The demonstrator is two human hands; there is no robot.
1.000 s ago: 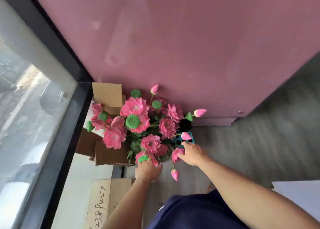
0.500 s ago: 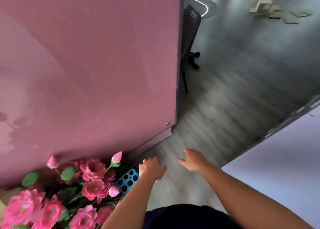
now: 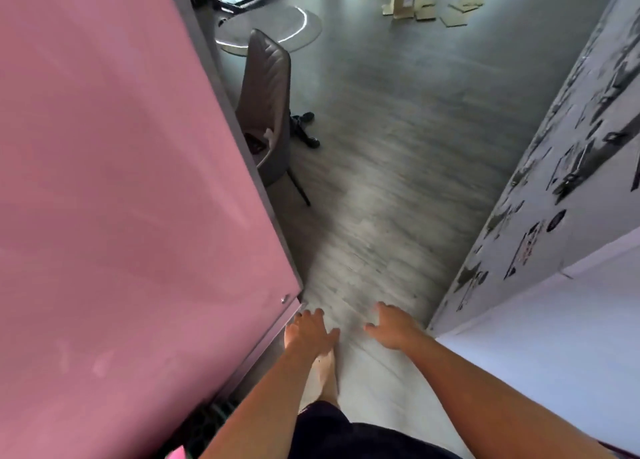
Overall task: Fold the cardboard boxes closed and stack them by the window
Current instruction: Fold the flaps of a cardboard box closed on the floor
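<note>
- Left hand (image 3: 309, 332), lower centre of frame: fingers loosely spread and slightly bent, palm down, holding nothing. It hangs over the grey floor (image 3: 391, 188), just beside the bottom corner of the pink panel (image 3: 121, 181).
- Right hand (image 3: 393, 327), lower centre, just right of the left hand: fingers relaxed and a little curled, holding nothing. The two hands are apart, with bare floor between them.
- Both forearms reach in from the bottom edge; dark clothing (image 3: 346, 434) shows between them at bottom centre.
- Cardboard boxes (image 3: 403, 2): at the top of the frame, right of centre, on the floor, well apart from both hands. One box stands upright with a label on its side; flattened pieces (image 3: 457, 13) lie around it and to its right.
- The pink panel fills the left half of the frame, with a small metal fitting near its lower right corner.
- Grey upholstered chair (image 3: 266, 105), upper centre-left, partly hidden behind the panel's edge.
- Round floor mat (image 3: 277, 28), top centre-left, behind the chair; dark stand legs lie on it.
- White wall (image 3: 571, 153) with dark pictures and stickers, right side; a plain white surface (image 3: 540, 347) lies lower right.
- The frame is motion-blurred; fine detail on the stickers is unreadable.
</note>
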